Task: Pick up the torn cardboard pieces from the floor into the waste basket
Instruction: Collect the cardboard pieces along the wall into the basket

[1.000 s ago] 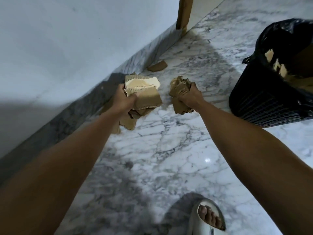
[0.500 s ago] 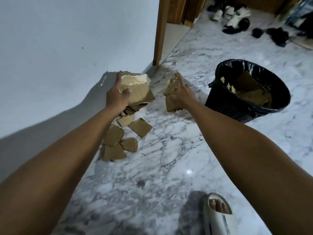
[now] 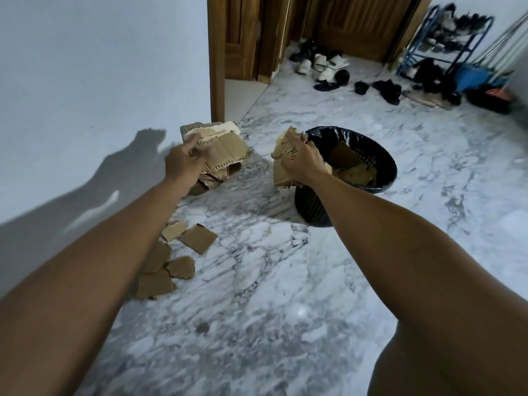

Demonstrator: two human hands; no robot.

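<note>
Right hand (image 3: 301, 160) clenched on a cardboard wad (image 3: 281, 172) just at the near rim of the waste basket (image 3: 383, 164). Left hand (image 3: 185, 164) clutching a cardboard stack (image 3: 225, 147), left of the basket. Loose cardboard pieces (image 3: 183, 252) on the marble floor (image 3: 271, 267), nearer than the basket.

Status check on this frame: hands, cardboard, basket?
Left hand grips a cardboard stack; right hand grips a bundle beside the waste basket. Loose pieces on floor. Nothing blocking.

Two bare forearms, no sleeves, watch or rings visible. Left hand (image 3: 184, 162) and right hand (image 3: 303, 161) ungloved. Bare knee at lower right corner.
</note>
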